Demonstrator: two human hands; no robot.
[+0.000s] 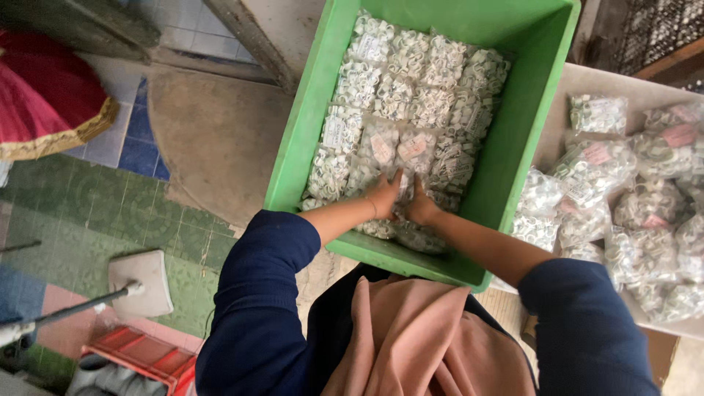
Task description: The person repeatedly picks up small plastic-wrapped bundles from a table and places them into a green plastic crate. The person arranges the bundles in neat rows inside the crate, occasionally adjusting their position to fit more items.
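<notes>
A green plastic crate (513, 139) in front of me holds several clear bags of small white rings (411, 88), packed in rows. Both my hands reach into the near part of the crate. My left hand (383, 196) lies flat on the bags, fingers pressing down. My right hand (421, 207) sits right beside it, touching it, fingers dug in among the bags. Whether either hand grips a bag is hidden by the fingers and the bags. Dark blue sleeves cover my arms to the elbow.
A pale table (587, 81) to the right carries several more bags of white rings (631, 191), some with pink labels. On the left is a tiled floor with a white base on a pole (139, 282), a red cloth (44, 103) and a red crate (147, 356).
</notes>
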